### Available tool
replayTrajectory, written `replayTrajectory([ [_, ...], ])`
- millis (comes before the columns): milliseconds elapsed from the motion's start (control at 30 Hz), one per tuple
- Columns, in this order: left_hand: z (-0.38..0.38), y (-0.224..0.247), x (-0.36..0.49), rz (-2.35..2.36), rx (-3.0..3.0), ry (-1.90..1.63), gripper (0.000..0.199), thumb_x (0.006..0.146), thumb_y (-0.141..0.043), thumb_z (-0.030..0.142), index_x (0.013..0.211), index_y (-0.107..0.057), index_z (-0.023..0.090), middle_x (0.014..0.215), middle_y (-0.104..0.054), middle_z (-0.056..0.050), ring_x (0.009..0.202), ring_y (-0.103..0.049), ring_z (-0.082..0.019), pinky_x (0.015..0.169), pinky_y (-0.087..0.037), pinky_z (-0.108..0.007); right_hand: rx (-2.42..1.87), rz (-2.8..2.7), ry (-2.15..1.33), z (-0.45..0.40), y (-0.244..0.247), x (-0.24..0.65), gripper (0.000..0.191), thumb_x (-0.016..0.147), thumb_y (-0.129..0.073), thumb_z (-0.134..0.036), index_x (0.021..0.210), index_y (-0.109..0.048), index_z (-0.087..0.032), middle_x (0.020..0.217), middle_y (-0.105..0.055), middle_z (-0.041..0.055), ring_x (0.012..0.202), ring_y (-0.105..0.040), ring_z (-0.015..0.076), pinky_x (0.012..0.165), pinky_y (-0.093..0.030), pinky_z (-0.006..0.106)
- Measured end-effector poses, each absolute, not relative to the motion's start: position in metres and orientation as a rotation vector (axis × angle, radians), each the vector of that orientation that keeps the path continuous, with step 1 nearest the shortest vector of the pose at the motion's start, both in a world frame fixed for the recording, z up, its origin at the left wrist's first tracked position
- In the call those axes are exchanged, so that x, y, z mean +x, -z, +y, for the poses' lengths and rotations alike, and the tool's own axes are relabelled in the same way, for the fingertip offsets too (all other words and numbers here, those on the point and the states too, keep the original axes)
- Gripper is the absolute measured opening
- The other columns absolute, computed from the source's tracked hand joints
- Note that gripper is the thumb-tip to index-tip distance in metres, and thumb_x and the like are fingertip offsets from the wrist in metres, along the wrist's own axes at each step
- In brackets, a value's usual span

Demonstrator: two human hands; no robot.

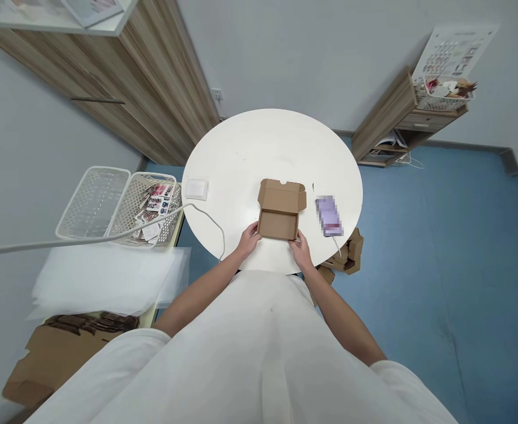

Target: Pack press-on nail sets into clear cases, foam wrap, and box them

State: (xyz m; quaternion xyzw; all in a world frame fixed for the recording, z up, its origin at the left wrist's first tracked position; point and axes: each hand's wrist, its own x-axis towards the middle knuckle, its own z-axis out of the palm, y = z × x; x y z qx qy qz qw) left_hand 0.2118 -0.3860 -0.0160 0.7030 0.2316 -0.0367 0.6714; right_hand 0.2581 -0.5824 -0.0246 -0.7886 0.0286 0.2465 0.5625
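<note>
A small brown cardboard box (278, 225) rests on the white round table (268, 141), its lid (281, 196) raised away from me and its inside bare. My left hand (249, 239) grips the box's near left corner. At the near right corner, my right hand (301, 249) holds the box with fingers closed along its side. To the right of the box lies a phone-shaped purple item (328, 215), blurred out, with a white cable at its near end. A flat white packet (196, 189) lies near the table's left edge.
Left of the table stand white baskets (170, 232), one with printed cards. Clear plastic sheets (104, 280) and flattened cardboard (71, 353) lie nearer me. A grey cable (86, 240) crosses to the table. Cardboard boxes (351, 253) sit below the right edge; a wooden cabinet (385, 121) stands beyond.
</note>
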Motion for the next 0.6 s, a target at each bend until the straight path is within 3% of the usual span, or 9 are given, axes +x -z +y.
replayTrajectory([
  [167,-0.388,0.017,0.213,0.520,1.641,0.090,0.065,0.064,-0.042,0.011,0.129,-0.043,0.018,0.133,-0.048,-0.005,0.123,-0.044,-0.021,0.100,-0.039,-0.037,-1.790,0.046,-0.582,-0.585,0.029,0.258,0.071,0.070,-0.049,-0.023,0.138,-0.027,-0.022,0.134,-0.035,0.0110,0.101,-0.056,0.0179,0.090,-0.045,0.034],
  [400,-0.390,0.024,0.207,0.531,1.609,0.077,0.072,0.062,-0.045,0.011,0.133,-0.037,0.017,0.138,-0.042,-0.007,0.128,-0.037,-0.022,0.105,-0.034,-0.039,-1.790,0.023,-0.583,-0.585,0.032,0.254,0.078,0.070,-0.052,-0.026,0.140,-0.018,-0.022,0.132,-0.031,0.0115,0.100,-0.055,0.0174,0.092,-0.045,0.034],
  [600,-0.383,0.028,0.198,0.611,1.654,0.127,0.073,0.066,-0.049,0.012,0.137,-0.031,0.019,0.141,-0.037,-0.011,0.130,-0.034,-0.024,0.105,-0.032,-0.044,-1.908,0.062,-0.560,-0.589,0.027,0.251,0.078,0.074,-0.052,-0.034,0.141,-0.015,-0.023,0.132,-0.032,0.0120,0.080,-0.054,0.0128,0.081,-0.048,0.033],
])
